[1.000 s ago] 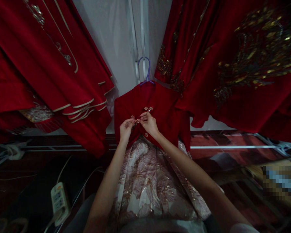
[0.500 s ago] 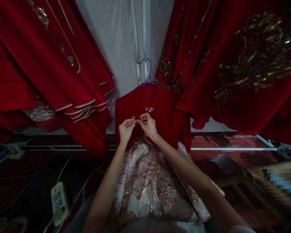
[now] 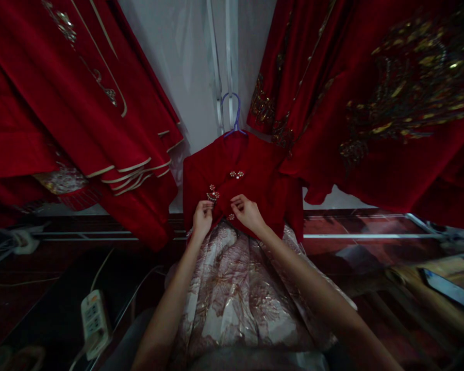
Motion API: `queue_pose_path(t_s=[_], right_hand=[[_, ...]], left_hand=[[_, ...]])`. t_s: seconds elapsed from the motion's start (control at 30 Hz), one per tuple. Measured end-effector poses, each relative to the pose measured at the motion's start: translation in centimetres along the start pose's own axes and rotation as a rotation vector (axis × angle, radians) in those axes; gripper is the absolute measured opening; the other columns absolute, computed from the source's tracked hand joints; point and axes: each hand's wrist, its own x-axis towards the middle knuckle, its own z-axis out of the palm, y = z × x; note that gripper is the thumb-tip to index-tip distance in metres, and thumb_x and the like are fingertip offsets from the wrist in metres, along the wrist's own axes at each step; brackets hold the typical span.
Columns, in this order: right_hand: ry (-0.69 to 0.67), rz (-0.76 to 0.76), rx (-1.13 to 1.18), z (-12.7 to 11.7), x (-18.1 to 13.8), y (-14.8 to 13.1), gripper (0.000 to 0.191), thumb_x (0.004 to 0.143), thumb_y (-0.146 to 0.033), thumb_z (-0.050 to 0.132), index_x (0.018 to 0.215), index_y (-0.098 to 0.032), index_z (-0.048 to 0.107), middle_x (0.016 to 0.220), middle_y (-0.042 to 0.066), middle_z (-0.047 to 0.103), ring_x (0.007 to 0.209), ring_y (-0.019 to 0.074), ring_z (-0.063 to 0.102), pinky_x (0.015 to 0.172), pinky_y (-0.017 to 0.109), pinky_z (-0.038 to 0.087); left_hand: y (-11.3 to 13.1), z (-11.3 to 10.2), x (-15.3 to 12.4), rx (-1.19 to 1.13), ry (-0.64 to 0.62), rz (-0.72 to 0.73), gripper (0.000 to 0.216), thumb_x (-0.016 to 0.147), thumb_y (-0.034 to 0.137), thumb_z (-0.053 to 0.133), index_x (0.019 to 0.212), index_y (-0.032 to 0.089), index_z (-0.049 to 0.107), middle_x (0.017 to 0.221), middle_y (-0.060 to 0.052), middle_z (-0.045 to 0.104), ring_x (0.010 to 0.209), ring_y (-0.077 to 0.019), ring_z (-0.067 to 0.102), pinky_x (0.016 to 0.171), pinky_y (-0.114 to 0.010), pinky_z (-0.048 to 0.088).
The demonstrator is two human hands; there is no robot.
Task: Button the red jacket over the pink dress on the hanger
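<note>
A red jacket point(image 3: 268, 178) hangs on a purple hanger point(image 3: 237, 116), with jewelled flower fasteners on its front. My left hand point(image 3: 203, 219) pinches the jacket's front edge just below a jewelled fastener point(image 3: 213, 195) with dangling beads. Across the front opening, my right hand point(image 3: 248, 212) hovers at the other panel, fingers bent and thumb slightly apart, with nothing visible between them. Above the hands sits a pair of flower ornaments point(image 3: 237, 174); a smaller flower ornament point(image 3: 231, 217) lies just below my right fingertips. Under the jacket hangs a pale pink brocade skirt point(image 3: 235, 288) with a metallic pattern.
Red garments with pale trim point(image 3: 112, 129) hang at the left, and red garments with gold sequins point(image 3: 410, 93) at the right. A metal rack bar point(image 3: 371, 236) runs low behind. A power strip point(image 3: 95, 322) lies at lower left, a phone point(image 3: 450, 291) at lower right.
My hands were together at the jewelled fastener and are now apart. The right hand moved right and down; the left dropped slightly, uncovering the fastener.
</note>
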Motion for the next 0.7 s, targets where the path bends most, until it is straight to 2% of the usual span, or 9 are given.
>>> queue_pose_path(t_s=[0.07, 0.17, 0.23, 0.33, 0.47, 0.53, 0.7], right_hand=[[-0.043, 0.057, -0.085, 0.2, -1.0, 1.2, 0.021, 0.080, -0.023, 0.058, 0.100, -0.017, 0.055, 0.089, 0.005, 0.066, 0.065, 0.0118, 0.061, 0.064, 0.026, 0.050], [-0.117, 0.100, -0.078, 0.9, -1.8, 2.4, 0.029, 0.077, -0.023, 0.062, 0.104, -0.016, 0.053, 0.086, 0.004, 0.066, 0.060, 0.0108, 0.059, 0.059, 0.025, 0.048], [-0.152, 0.125, -0.016, 1.4, -1.9, 2.8, 0.025, 0.076, -0.023, 0.064, 0.100, -0.016, 0.056, 0.079, 0.002, 0.067, 0.060, 0.0106, 0.059, 0.058, 0.023, 0.047], [-0.170, 0.158, 0.043, 1.6, -1.9, 3.0, 0.017, 0.074, -0.024, 0.067, 0.087, -0.017, 0.060, 0.071, 0.001, 0.066, 0.061, 0.0110, 0.060, 0.058, 0.023, 0.047], [-0.185, 0.104, -0.037, 1.2, -2.0, 2.8, 0.015, 0.068, -0.026, 0.073, 0.075, -0.017, 0.063, 0.067, 0.002, 0.065, 0.058, 0.0118, 0.059, 0.055, 0.022, 0.046], [-0.190, 0.071, -0.029, 1.0, -2.2, 2.5, 0.017, 0.068, -0.029, 0.073, 0.073, -0.017, 0.062, 0.069, 0.002, 0.066, 0.060, 0.0122, 0.059, 0.056, 0.023, 0.046], [-0.167, 0.084, 0.161, 1.3, -2.4, 1.5, 0.019, 0.072, -0.033, 0.070, 0.077, -0.017, 0.060, 0.071, 0.002, 0.067, 0.064, 0.0119, 0.062, 0.060, 0.023, 0.051]], left_hand=[[-1.5, 0.0, -1.5, 0.087, 0.018, -0.028, 0.023, 0.066, 0.005, 0.055, 0.085, 0.018, 0.057, 0.089, -0.004, 0.059, 0.079, -0.0139, 0.059, 0.082, -0.033, 0.047], [-2.7, 0.2, -2.9, 0.113, -0.004, -0.088, 0.031, 0.061, 0.006, 0.059, 0.089, 0.019, 0.056, 0.089, -0.003, 0.060, 0.077, -0.0143, 0.059, 0.076, -0.031, 0.048], [-2.5, 0.3, -3.2, 0.088, -0.037, -0.123, 0.034, 0.059, 0.008, 0.062, 0.090, 0.019, 0.056, 0.084, -0.002, 0.061, 0.074, -0.0141, 0.060, 0.071, -0.029, 0.048], [-1.4, 0.4, -3.3, 0.089, -0.072, -0.123, 0.025, 0.058, 0.012, 0.065, 0.081, 0.019, 0.058, 0.075, 0.000, 0.060, 0.068, -0.0133, 0.058, 0.068, -0.028, 0.048], [-0.3, 0.2, -3.4, 0.143, -0.071, -0.106, 0.014, 0.060, 0.016, 0.066, 0.073, 0.018, 0.061, 0.068, 0.000, 0.061, 0.065, -0.0138, 0.059, 0.070, -0.029, 0.048], [-0.3, 0.2, -3.3, 0.126, -0.106, -0.114, 0.013, 0.062, 0.016, 0.065, 0.075, 0.018, 0.062, 0.069, -0.001, 0.063, 0.066, -0.0142, 0.060, 0.071, -0.030, 0.048], [-1.2, 0.2, -3.2, 0.010, -0.141, -0.142, 0.015, 0.060, 0.015, 0.068, 0.075, 0.016, 0.065, 0.073, -0.003, 0.066, 0.069, -0.0141, 0.062, 0.075, -0.031, 0.050]])
